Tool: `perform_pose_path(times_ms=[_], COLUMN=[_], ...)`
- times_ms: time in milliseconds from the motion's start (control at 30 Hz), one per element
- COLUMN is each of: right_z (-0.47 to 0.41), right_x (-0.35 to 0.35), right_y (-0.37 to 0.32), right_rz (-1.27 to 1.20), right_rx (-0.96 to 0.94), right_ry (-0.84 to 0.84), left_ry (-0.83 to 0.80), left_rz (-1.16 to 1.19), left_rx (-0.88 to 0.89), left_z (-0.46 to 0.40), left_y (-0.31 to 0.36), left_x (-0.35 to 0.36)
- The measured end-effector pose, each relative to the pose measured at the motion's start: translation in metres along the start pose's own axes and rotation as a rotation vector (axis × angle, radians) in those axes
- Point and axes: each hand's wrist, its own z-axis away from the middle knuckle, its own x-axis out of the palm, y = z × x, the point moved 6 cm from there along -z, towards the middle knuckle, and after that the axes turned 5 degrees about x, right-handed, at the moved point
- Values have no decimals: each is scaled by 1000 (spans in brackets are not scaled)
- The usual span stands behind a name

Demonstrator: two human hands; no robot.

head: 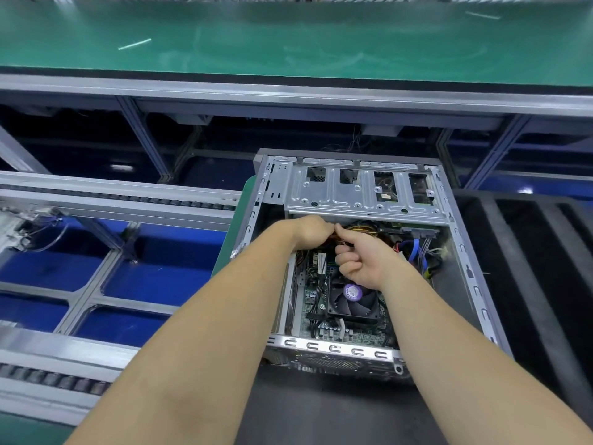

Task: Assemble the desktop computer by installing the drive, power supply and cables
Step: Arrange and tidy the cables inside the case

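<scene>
An open grey computer case (462,248) lies on its side in front of me. Its metal drive cage (362,191) spans the far end. The motherboard with a black CPU fan (353,303) shows near the front. A bundle of yellow, red and black cables (362,227) runs under the cage; blue and grey cables (417,248) hang at the right. My left hand (311,231) reaches in just below the cage, its fingers curled down onto the bundle. My right hand (356,255) meets it there, thumb and forefinger pinching a thin cable.
A roller conveyor frame (106,194) with blue floor beneath lies to the left. A green bench top (288,40) runs across the back. Black foam trays (529,252) sit at the right, and a dark mat (321,409) lies under the case.
</scene>
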Motion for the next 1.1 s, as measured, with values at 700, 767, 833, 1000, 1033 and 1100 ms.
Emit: perform_pose_path(times_ms=[700,767,833,1000,1033,1100], right_z=[16,19,20,29,32,36], right_x=[-5,-5,-9,-19,-20,-21], right_y=[-1,-2,-4,-10,-11,-13], right_rz=[21,18,92,413,460,528], right_rx=[-41,-75,-141,-273,-298,-330], right_ry=[50,64,142,409,449,508], left_ry=[239,280,320,407,426,462], left_rz=[-579,-542,-546,-574,-564,-536], left_rx=[321,296,274,255,254,251], left_z=[26,28,28,31,32,33], left_y=[26,25,24,26,26,25], left_x=[-1,-4,-7,-8,-9,-11])
